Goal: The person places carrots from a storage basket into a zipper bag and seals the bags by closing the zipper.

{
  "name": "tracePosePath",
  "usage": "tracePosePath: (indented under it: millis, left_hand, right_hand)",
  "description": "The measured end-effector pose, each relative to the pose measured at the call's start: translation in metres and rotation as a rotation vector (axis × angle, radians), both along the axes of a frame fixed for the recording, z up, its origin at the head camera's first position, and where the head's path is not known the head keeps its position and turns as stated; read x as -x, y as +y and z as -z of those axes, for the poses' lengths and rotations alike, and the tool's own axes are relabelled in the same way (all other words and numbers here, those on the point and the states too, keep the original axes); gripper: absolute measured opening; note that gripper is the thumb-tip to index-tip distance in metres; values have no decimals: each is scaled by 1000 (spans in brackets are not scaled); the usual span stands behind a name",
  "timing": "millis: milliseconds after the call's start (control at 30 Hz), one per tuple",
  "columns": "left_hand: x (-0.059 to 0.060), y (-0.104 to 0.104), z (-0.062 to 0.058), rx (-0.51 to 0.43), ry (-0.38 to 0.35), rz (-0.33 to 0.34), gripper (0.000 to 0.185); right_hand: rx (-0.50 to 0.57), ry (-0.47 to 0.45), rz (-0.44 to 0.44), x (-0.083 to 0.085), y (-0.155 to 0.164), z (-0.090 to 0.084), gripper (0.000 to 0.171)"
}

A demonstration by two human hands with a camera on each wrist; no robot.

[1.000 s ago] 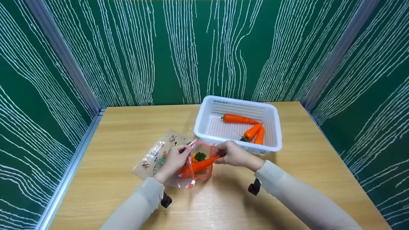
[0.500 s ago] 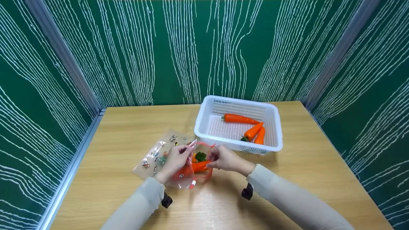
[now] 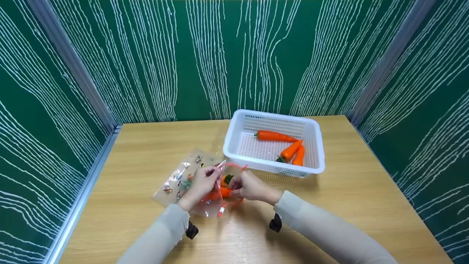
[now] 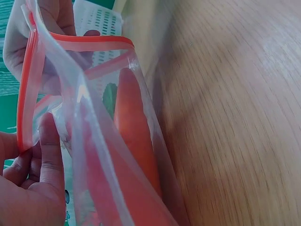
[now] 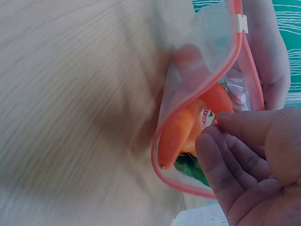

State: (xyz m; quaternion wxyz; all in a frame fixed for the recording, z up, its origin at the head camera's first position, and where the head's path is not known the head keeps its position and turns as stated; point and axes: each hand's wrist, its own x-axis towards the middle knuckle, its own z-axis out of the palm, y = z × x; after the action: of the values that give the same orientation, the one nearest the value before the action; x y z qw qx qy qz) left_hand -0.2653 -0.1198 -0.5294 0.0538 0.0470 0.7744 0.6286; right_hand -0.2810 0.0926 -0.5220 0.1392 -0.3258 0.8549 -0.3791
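A clear slider zip bag (image 3: pixel 179 179) with a printed pattern and a red-edged mouth lies on the table. At the mouth, my left hand (image 3: pixel 199 185) pinches its edge between thumb and fingers. The right hand (image 3: pixel 249 186) reaches into the opening, fingers loosely bent and thumb near the index finger. Inside the bag lies a carrot (image 4: pixel 136 127), its narrow tip close to the mouth and apart from the right fingers. Near the right thumb is another orange piece (image 5: pixel 217 98). Green leaf tops (image 5: pixel 190 167) show lower in the bag.
A white perforated basket (image 3: pixel 234 146) stands behind the bag, to the right, with three carrots (image 3: pixel 274 136) in it. The wooden table (image 3: pixel 154 139) meets green walls with white lines (image 3: pixel 205 55) at the back and sides.
The right hand has moved left into the bag's mouth, pushing the carrot it pinched deeper and letting go of its tip. The left hand stays on the bag's edge.
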Motion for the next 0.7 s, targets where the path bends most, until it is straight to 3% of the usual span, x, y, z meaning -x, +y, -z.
tracePosePath:
  millis: [333, 567, 700]
  left_hand:
    - [2, 0, 0, -4, 19, -18, 26]
    - [2, 0, -1, -24, -4, 0, 29]
    - [2, 0, -1, -25, -6, 3, 29]
  right_hand:
    - [-3, 53, 22, -2, -1, 3, 6]
    - [19, -23, 31, -2, 5, -4, 4]
    - [4, -4, 44, 0, 12, -11, 5]
